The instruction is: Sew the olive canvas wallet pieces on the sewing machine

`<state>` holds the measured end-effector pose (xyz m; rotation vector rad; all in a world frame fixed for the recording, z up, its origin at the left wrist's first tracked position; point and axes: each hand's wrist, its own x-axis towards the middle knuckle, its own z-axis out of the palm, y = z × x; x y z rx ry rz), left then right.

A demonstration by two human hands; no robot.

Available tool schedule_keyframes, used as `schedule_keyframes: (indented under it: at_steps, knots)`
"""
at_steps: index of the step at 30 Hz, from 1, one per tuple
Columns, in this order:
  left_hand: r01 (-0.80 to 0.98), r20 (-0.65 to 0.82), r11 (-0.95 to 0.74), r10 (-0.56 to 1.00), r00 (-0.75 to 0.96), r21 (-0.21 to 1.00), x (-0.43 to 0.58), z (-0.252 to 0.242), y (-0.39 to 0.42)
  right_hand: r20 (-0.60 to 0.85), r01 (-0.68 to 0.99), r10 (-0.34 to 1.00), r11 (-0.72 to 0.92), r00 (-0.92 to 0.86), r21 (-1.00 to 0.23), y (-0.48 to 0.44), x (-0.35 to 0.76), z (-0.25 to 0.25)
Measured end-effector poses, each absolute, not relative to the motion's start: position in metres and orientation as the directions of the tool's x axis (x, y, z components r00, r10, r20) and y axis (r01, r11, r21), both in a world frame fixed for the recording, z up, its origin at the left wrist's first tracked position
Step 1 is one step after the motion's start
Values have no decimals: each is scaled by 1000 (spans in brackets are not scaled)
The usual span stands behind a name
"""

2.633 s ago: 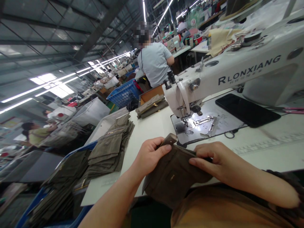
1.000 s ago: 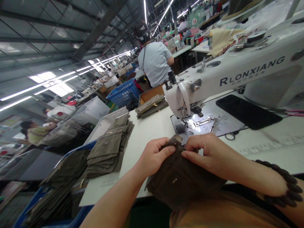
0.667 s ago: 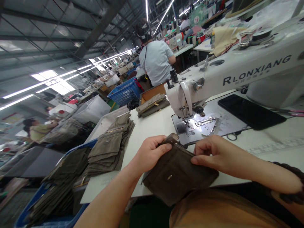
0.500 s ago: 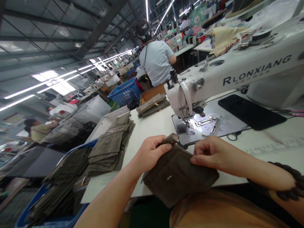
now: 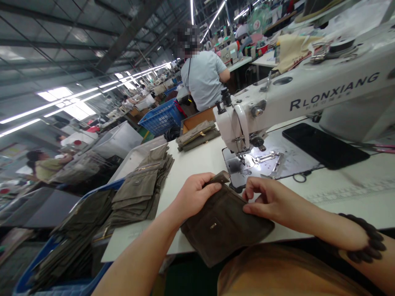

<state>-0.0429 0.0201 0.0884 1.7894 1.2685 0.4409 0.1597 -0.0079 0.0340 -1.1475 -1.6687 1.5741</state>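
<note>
Both my hands hold a dark brown fabric bag piece [image 5: 224, 228] with a small metal tag, at the near edge of the white sewing table [image 5: 197, 162]. My left hand [image 5: 194, 195] is closed on its upper left corner, thumb on top near a folded tab. My right hand [image 5: 271, 201] pinches its upper edge, fingers curled. The white sewing machine [image 5: 296, 92] stands just beyond, its needle plate [image 5: 262, 160] behind the piece.
A stack of olive fabric pieces [image 5: 142, 187] lies on the table's left, more fill a blue bin [image 5: 70, 242] below. A black phone [image 5: 324, 146] rests on the machine bed. A folded pile [image 5: 197, 135] sits at the far edge. A person in a grey shirt [image 5: 202, 80] sits ahead.
My right hand slid along the piece's upper edge, from near my left hand out to the right and partway back. The piece shifted slightly left and flatter at the table edge.
</note>
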Motion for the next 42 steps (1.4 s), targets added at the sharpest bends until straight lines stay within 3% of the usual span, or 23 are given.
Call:
schedule_keyframes:
  at_steps: [3,6,9,12,15,17,19,38,42]
  knots:
    - [590,-203,-106,878,433,801,-43,84,25,-101,140,859,-35,-501,-990,-11,159,32]
    - [596,-225,-109,860,457,795,-43,78,33,57,220,833,211,-551,-953,-9,165,33]
    - [622,-238,-124,852,465,773,-42,72,44,200,272,696,504,-689,-820,-1,178,37]
    - [639,-257,-129,841,476,759,-40,65,55,251,247,462,772,-850,-586,15,188,38]
    - [631,-261,-150,821,509,761,-35,58,65,254,157,216,959,-943,-236,33,191,35]
    - [641,-248,-184,816,523,745,-32,52,72,274,125,141,989,-952,-73,43,189,32]
    - [667,-242,-218,815,526,713,-28,46,79,308,168,159,986,-938,0,48,188,29]
    - [832,-210,-252,894,395,494,2,16,101,175,225,204,968,-963,113,52,193,0]
    - [845,-199,-278,894,402,457,4,17,101,148,276,263,958,-953,79,52,194,2]
